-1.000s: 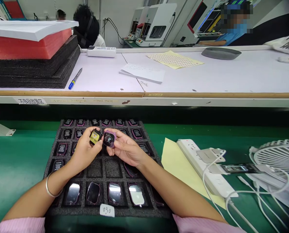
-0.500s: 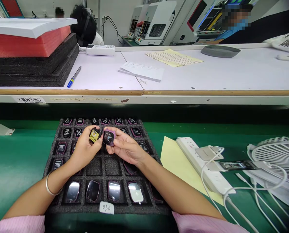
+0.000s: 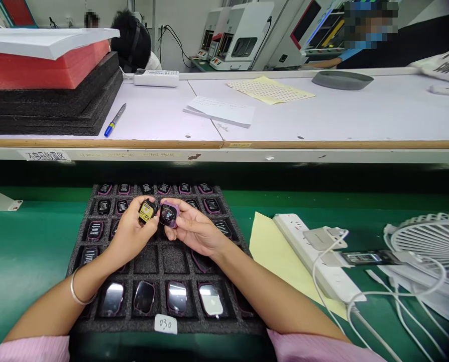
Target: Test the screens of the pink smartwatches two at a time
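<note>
My left hand (image 3: 131, 234) is closed round a small black watch body with a lit yellow screen (image 3: 145, 211). My right hand (image 3: 193, 231) grips a purple watch body with a dark lit screen (image 3: 169, 214). The two watches are held side by side, nearly touching, over a black foam tray (image 3: 77, 251) on the green bench. The tray's pockets hold several more purple-rimmed watch bodies, screens up, such as one in the front row (image 3: 177, 296). A white label reading 030 (image 3: 165, 324) sits on the tray's near edge.
To the right lie a yellow sheet (image 3: 269, 251), a white power strip (image 3: 315, 261) with cables, and a white fan (image 3: 431, 246). A raised white shelf carries stacked foam (image 3: 51, 95), a blue pen (image 3: 115, 120) and papers (image 3: 220, 110). Other people sit behind the shelf.
Both hands and the two watches have stayed almost still; the view has only shifted slightly.
</note>
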`<state>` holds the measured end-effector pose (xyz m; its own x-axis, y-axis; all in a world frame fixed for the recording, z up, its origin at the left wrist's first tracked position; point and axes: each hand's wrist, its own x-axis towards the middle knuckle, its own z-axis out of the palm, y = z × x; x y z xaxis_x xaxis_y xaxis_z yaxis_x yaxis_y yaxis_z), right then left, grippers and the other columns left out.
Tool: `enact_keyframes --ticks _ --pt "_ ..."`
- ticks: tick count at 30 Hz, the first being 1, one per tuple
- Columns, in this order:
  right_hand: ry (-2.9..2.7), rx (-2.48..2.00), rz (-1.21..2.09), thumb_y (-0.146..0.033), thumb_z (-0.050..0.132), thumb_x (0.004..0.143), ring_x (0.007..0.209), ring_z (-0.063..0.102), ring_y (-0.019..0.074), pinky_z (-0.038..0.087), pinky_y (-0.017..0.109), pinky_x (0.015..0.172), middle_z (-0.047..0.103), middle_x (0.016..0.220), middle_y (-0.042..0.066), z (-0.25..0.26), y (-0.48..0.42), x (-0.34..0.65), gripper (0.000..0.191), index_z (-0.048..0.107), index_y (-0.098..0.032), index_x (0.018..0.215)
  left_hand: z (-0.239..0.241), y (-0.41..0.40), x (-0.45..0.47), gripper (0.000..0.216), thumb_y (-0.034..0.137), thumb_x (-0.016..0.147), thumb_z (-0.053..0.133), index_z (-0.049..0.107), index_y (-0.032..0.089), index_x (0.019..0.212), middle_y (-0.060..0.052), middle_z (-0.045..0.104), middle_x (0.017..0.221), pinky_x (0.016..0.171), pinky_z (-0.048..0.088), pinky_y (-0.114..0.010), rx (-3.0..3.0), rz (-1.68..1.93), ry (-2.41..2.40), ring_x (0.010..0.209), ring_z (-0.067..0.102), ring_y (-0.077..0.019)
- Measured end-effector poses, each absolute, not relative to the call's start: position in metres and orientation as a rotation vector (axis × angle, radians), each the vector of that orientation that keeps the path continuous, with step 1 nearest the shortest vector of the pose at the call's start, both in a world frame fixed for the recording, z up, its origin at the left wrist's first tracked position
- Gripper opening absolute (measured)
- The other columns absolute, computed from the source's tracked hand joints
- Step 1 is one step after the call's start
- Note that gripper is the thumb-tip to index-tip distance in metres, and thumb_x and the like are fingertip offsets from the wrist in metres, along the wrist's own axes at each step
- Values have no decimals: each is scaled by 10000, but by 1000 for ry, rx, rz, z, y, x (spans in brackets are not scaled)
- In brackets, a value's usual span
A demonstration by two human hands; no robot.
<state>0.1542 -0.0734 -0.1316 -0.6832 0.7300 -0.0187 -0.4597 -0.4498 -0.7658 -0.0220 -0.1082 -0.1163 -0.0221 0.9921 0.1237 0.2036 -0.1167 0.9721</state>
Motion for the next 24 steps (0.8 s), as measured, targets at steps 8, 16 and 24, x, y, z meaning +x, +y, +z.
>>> enact_keyframes --ticks 8,16,24 --pt "-984 -442 2153 -335 838 740 656 630 114 491 265 651 670 896 -11 -133 -74 154 497 631 -250 1184 -117 -109 -21 324 295 815 603 542 197 1118 -40 623 1020 821 476 -289 1435 1224 1324 897 593 -161" --pt "-975 -435 2163 -325 844 740 650 642 116 484 257 639 666 872 -19 -135 -74 154 498 629 -246 1183 -120 -108 -25 316 294 858 587 523 199 1152 -26 612 986 797 467 -277 1460 1180 1300 868 580 -149" --pt "-976 -400 2171 -321 841 744 669 638 118 489 261 653 659 871 -14 -137 -73 154 513 616 -246 1198 -121 -109 -23 331 292 851 596 517 197 1159 -32 603 1029 809 465 -278 1432 1192 1293 887 578 -149"
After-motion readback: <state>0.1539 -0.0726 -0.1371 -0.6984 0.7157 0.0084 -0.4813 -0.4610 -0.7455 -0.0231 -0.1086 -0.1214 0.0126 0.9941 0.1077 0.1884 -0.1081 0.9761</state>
